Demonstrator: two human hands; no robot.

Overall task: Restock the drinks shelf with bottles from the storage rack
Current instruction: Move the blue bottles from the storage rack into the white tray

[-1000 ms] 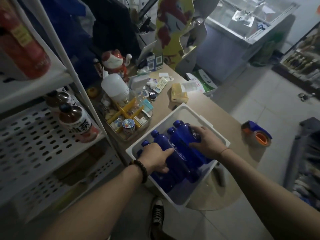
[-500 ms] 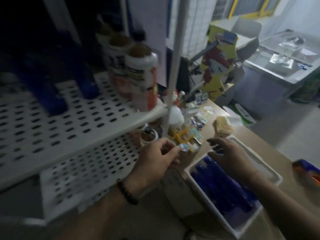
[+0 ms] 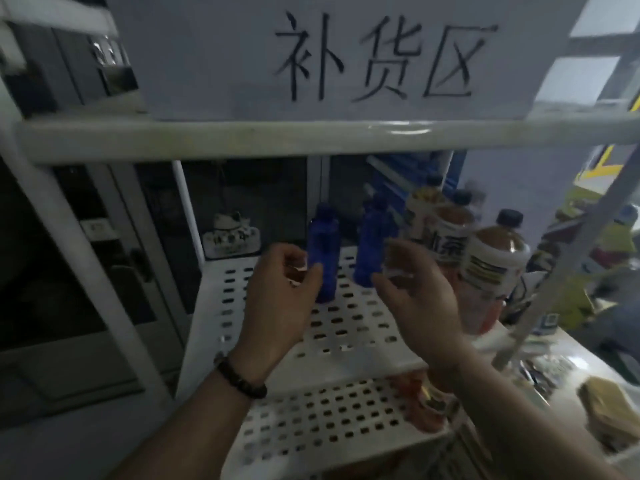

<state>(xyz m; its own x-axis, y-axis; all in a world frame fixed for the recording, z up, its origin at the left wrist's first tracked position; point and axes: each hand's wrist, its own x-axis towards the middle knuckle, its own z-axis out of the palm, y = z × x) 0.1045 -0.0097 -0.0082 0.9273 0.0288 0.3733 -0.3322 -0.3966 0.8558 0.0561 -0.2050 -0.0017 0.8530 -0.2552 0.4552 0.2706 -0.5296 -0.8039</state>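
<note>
Two blue bottles (image 3: 323,251) on perforated shelf (image 3: 346,327), tea bottles (image 3: 491,268) just beside.

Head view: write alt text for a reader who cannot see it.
The left hand and right hand, fingers curled, are at two upright blue bottles on a white perforated shelf; whether they grip is unclear. Tea bottles stand at right, and a handwritten sign hangs above.

Dim scene, motion blur (strongest right), edges warped
</note>
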